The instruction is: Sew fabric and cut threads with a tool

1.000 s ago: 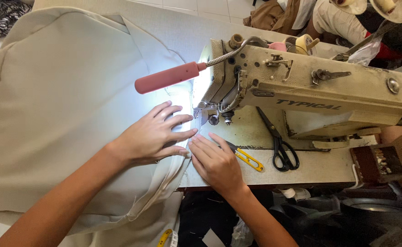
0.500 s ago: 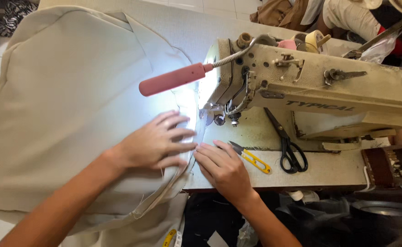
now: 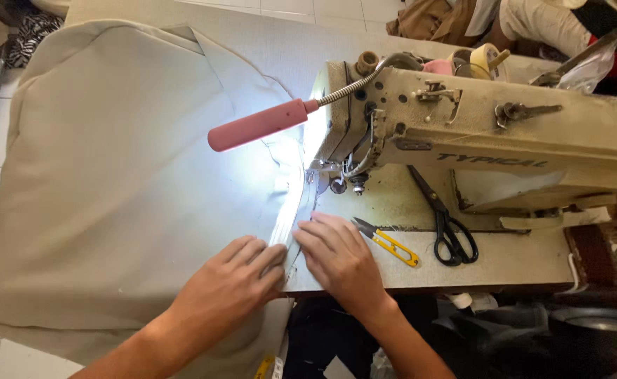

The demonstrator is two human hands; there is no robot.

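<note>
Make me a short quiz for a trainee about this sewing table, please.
1. True or false: both hands press the beige fabric flat.
2. Which lies nearer the right hand: A) black scissors, B) yellow thread snips?
3. What colour is the lamp on the sewing machine?

Key: 1. True; the left hand too. 2. B. 3. Pink.
</note>
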